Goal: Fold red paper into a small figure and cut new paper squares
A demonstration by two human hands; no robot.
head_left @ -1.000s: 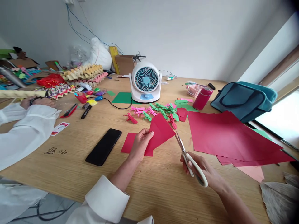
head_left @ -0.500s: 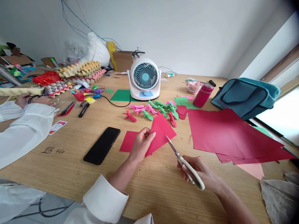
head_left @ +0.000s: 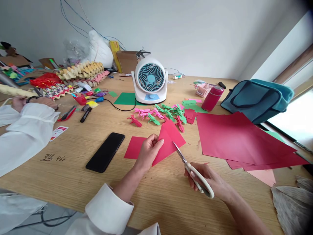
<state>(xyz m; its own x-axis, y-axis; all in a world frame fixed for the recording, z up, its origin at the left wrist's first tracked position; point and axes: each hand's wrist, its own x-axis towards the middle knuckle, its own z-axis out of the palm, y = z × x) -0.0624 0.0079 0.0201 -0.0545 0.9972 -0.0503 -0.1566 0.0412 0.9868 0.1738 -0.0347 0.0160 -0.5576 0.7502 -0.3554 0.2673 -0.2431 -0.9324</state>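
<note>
Between thumb and fingers my left hand (head_left: 149,151) pinches a piece of red paper (head_left: 168,140), held tilted above the table. My right hand (head_left: 205,179) grips a pair of white-handled scissors (head_left: 198,178), whose blades reach the right part of that paper. Whether the blades are closed fully around its edge is hard to see. Another red paper piece (head_left: 134,147) lies flat behind my left hand. Just beyond the held paper are several folded paper figures (head_left: 168,112) in pink, green and red, with a small stack of red paper (head_left: 190,116) beside them.
A black phone (head_left: 105,152) lies left of my left hand. Large red sheets (head_left: 234,140) spread at right, near a red bottle (head_left: 212,98) and a teal bag (head_left: 254,99). A white fan (head_left: 151,81) stands behind. At far left, a co-worker's sleeved arm (head_left: 31,127) rests on the table.
The scissor blades have come slightly further over the red paper. The view has shifted a little; both hands keep their grips. The co-worker's hands have moved slightly.
</note>
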